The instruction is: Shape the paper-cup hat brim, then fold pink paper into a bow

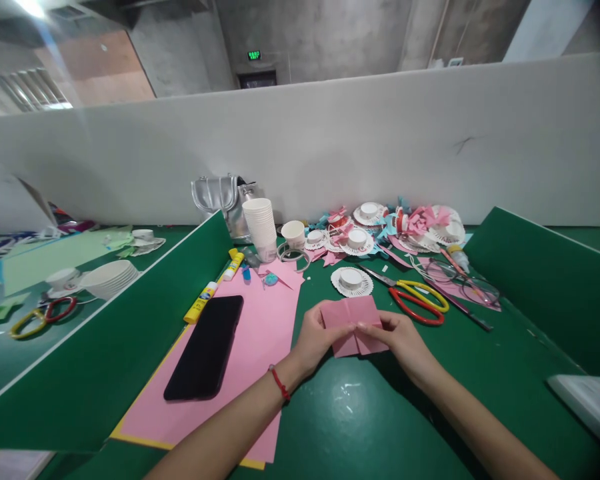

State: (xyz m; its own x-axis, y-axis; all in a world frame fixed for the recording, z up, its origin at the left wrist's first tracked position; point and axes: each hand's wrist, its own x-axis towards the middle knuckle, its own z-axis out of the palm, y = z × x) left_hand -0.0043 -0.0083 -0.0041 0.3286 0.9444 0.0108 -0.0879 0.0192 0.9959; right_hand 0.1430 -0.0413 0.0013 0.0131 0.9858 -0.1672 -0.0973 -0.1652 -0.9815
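Note:
A small folded pink paper square (353, 319) lies on the green table (370, 413) in front of me. My left hand (316, 339), with a red string at the wrist, pinches its left edge. My right hand (399, 339) pinches the paper near its middle fold from the right. Both hands are closed on the paper, with their fingertips almost meeting at its centre.
A black phone (206, 347) rests on pink paper sheets (260, 333) to the left. Glue sticks (200, 302), stacked paper cups (261, 228), red and yellow scissors (420, 300), cut paper-cup flowers (351, 280) and a silver bag (223, 197) lie behind. Green dividers (540, 280) flank the space.

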